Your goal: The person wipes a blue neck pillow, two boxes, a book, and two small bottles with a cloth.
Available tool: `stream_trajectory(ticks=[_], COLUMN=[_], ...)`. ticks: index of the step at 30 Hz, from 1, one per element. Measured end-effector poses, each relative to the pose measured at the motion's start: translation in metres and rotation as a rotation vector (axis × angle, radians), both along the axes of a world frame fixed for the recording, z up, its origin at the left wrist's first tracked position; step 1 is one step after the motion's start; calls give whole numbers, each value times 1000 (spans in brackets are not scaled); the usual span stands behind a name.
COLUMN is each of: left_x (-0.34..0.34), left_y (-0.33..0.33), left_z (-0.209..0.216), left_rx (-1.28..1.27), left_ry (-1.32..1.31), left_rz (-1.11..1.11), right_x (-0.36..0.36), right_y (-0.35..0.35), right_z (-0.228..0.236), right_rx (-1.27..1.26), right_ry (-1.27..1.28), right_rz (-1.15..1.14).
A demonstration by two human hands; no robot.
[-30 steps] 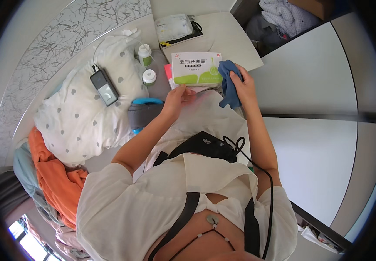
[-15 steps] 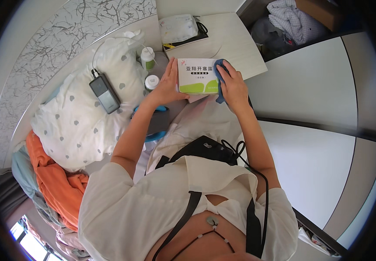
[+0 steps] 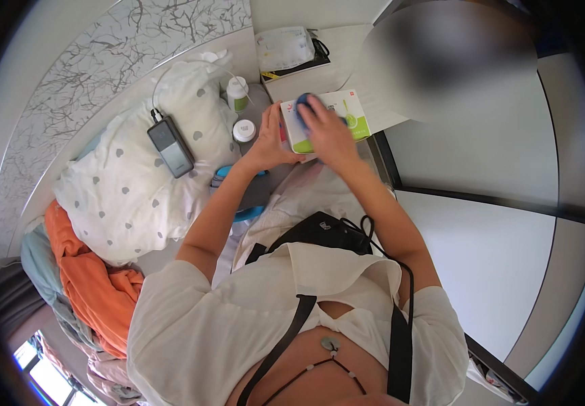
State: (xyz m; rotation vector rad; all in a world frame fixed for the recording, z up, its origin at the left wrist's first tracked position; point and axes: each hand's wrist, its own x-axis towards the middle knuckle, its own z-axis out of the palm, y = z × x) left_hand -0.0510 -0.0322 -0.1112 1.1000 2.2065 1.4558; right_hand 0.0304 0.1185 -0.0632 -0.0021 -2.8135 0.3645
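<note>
A white and green cardboard box (image 3: 359, 123) is held up in front of me, printed face upward. My left hand (image 3: 268, 143) grips its left end, with the thumb at the near lower edge and fingers along the side. Across the top of the box lies my right hand (image 3: 332, 140), its fingers closed on a dark blue cloth (image 3: 302, 108) pressed against the printed face near the left end. The hand and cloth cover much of the print. A pink patch shows between my left hand and the box end.
Left of the box stand two white bottles (image 3: 244, 130). A power bank (image 3: 170, 146) with a cable lies on a heart-patterned pillow (image 3: 116, 183). Below the bottles is a grey and blue item (image 3: 245, 191). Behind, a pale tabletop (image 3: 347, 57) holds a white packet (image 3: 284, 49). A blurred patch hides the upper right.
My right hand has moved the cloth leftward from the box's right end to its left part. The box has turned slightly and its right end is now uncovered.
</note>
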Motion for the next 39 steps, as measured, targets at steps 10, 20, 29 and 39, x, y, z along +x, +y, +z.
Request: stream_trajectory(ticks=[10,20,29,39], left_x=[4,5,7,9], left_y=[3,4,6,7], left_z=[4,1,0,-5], left_rx=[-43,-86,-9,-70], left_ry=[58,137,143,162], left_rz=[38,51,49,76], right_x=[-9,15,8,5], right_y=[-19,73,56,27], right_z=[7,-3,4,1], right_rx=[16,83,29,-99], right_ry=[17,13,-17,45], right_rz=[-69,-476,-383,-191])
